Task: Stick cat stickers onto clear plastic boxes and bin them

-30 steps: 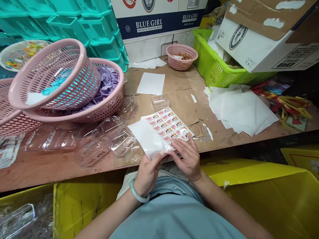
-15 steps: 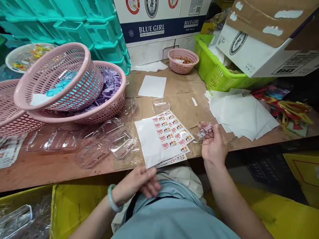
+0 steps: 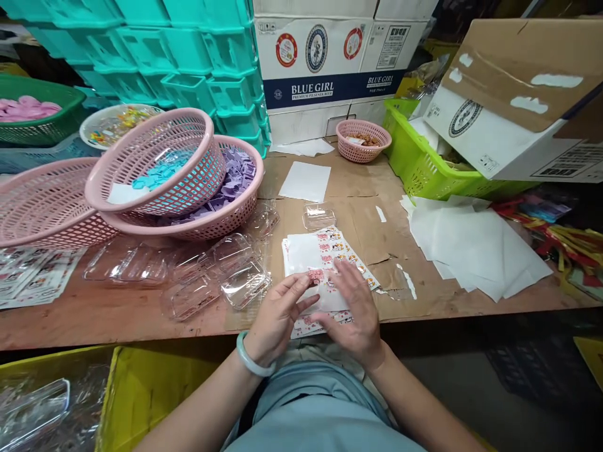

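My left hand [image 3: 279,314], with a pale green bangle on the wrist, is closed in a pinch on a small clear piece with red print [image 3: 315,275]. My right hand [image 3: 354,311] is open beside it, fingers spread and a little blurred, holding nothing that I can see. Both hands are over a stack of sticker sheets [image 3: 301,248] printed with cartoon cats and red lettering, which they partly hide. Left of the stack lie several clear plastic shells [image 3: 245,282]. Another clear shell [image 3: 319,215] lies just behind it.
Pink baskets [image 3: 172,229] of purple and blue pieces stand at the left. Behind are teal crates [image 3: 188,56] and a white beer carton [image 3: 325,56]. A small basket [image 3: 362,150], a lime-green crate [image 3: 433,172] and white papers [image 3: 475,251] are at the right.
My right hand has come left from the table's right part, where it held a clear printed piece. My left hand has risen from my lap to the sheets and now pinches a piece.
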Tool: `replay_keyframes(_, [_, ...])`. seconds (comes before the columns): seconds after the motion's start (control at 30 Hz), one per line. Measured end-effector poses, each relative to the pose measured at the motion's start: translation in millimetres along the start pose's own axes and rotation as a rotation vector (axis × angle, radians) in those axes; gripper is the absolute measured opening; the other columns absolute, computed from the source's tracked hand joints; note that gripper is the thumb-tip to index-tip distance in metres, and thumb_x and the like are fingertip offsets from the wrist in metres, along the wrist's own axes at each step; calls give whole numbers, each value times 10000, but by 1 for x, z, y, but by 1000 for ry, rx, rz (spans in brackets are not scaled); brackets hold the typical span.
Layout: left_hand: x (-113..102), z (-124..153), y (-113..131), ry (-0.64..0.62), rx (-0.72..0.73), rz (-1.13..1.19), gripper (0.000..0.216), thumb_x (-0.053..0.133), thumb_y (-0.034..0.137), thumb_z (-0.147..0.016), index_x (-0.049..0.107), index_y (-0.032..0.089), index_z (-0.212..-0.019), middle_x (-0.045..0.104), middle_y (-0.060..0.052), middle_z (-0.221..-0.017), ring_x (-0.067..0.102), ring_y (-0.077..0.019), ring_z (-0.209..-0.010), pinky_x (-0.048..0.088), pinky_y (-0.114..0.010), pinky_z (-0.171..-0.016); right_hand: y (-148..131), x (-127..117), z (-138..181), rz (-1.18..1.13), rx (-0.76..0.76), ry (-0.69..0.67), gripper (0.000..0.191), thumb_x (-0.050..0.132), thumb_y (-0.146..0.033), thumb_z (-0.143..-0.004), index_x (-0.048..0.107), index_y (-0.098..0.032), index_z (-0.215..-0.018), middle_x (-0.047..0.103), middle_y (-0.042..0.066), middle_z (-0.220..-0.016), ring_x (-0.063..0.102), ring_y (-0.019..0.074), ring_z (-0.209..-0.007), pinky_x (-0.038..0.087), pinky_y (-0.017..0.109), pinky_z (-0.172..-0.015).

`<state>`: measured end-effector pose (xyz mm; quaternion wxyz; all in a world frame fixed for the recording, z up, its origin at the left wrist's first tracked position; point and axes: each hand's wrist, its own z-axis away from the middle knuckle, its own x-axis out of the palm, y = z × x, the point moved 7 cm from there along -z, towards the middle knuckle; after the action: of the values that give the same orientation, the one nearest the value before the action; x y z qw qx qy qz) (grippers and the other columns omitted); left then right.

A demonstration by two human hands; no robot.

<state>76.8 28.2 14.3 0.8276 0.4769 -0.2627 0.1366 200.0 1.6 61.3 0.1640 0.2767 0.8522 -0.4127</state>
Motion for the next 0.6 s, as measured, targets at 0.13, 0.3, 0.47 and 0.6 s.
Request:
replay_keyframes(0.13, [-2,-19,3,-65,7,-152,220,696,348,-792,718,162,-906,685,-72,-1013,614,-191,-969,482,-375,-941,60,6,-1,-515,615,-78,390,682,-440,-811,640,-197,-1113,693,91,-1019,661,226,-936,549,380,-818])
replay_keyframes(0.3, [7,-76,31,16,348,-763,353,631,288,-815,654,104,-1115,629,-169,-1191,579,-272,-1117,422,-448,-1025,113,-24,-15,-682,810,234,250,784,-400,-702,688,-183,-780,630,-13,-687,549,100,-601,484,238,-610])
replay_keyframes(0.47, [22,-151,68,127,628,-1195,667,608,26,-693,491,163,-1335,440,-152,-1423,258,-315,-1415,166,-496,-1178,131,-50,-30,-728,788,435,285,832,-376,-620,673,-184,-759,605,-30,-694,535,90,-612,477,230,-614])
replay_keyframes(0.6, [34,-165,83,98,609,-1196,593,666,125,-698,523,162,-1273,527,-143,-1282,481,-287,-1237,360,-447,-1080,127,-44,-38,-722,779,353,275,804,-388,-660,648,-186,-763,591,-38,-675,553,95,-594,475,238,-607])
